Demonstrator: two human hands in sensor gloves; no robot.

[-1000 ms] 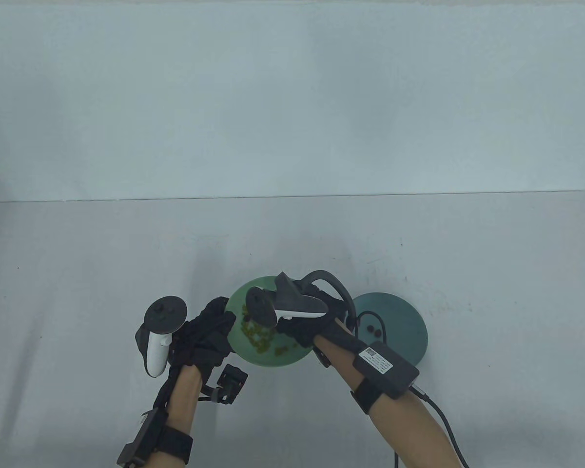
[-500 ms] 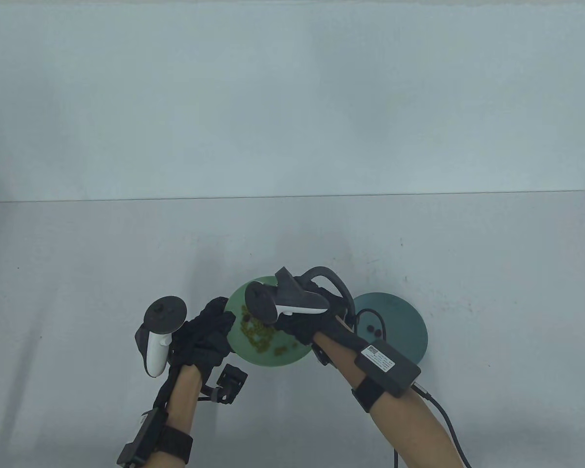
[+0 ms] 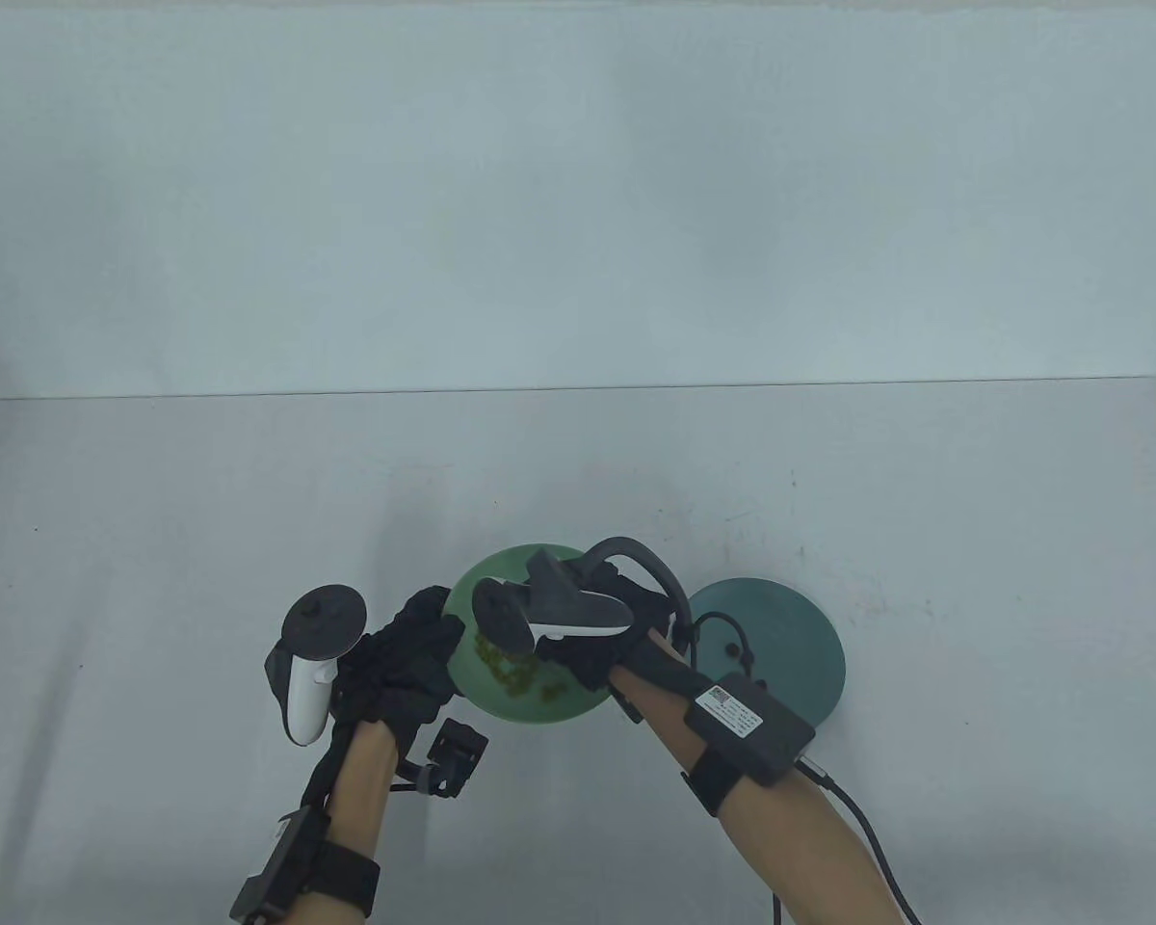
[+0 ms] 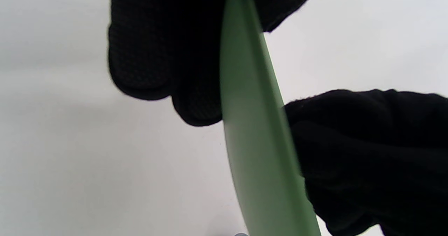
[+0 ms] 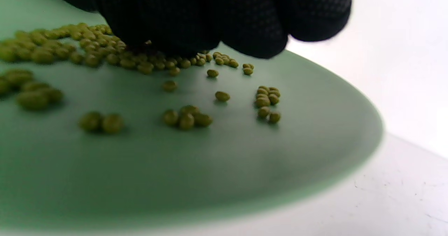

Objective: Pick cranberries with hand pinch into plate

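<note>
Under the grip of the left hand, a pale grey table, matte, with rounded far corners. Faint scuffs off to the grip's right and a little beyond it. One tiny dark speck far to the grip's left, near the table's side edge. Past the grip, behind the table's far edge, a plain pale blue-grey wall, smooth. Soft, even light, with only weak shadows close around the grip.
</note>
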